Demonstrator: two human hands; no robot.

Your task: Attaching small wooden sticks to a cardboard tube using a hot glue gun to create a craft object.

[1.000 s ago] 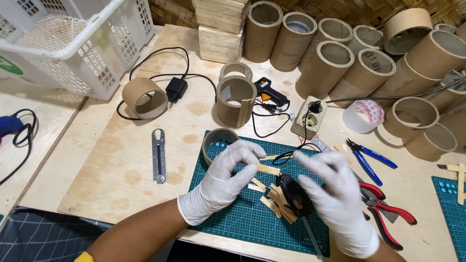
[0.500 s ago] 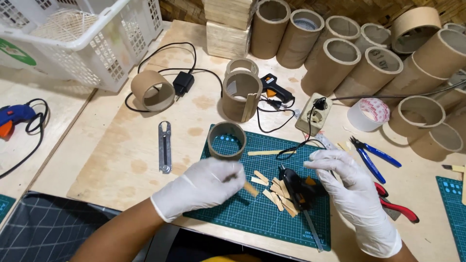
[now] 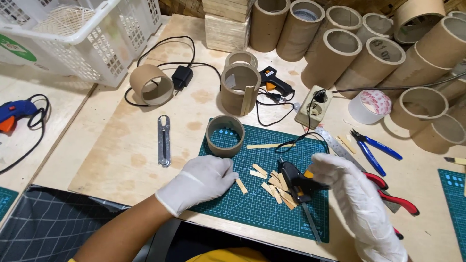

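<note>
- Your left hand (image 3: 200, 181) is curling its fingertips under, hiding whatever they pinch.
- Your right hand (image 3: 357, 204) is covering the glue gun (image 3: 297, 182) handle.
- The white basket (image 3: 82, 36) is running off the top-left edge.
- The cardboard tubes (image 3: 340, 53) are getting cropped at the top.

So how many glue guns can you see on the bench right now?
3: a black one on the green mat by the right hand, a black one behind the cardboard ring, and a blue one far left. Others may be hidden.
</note>
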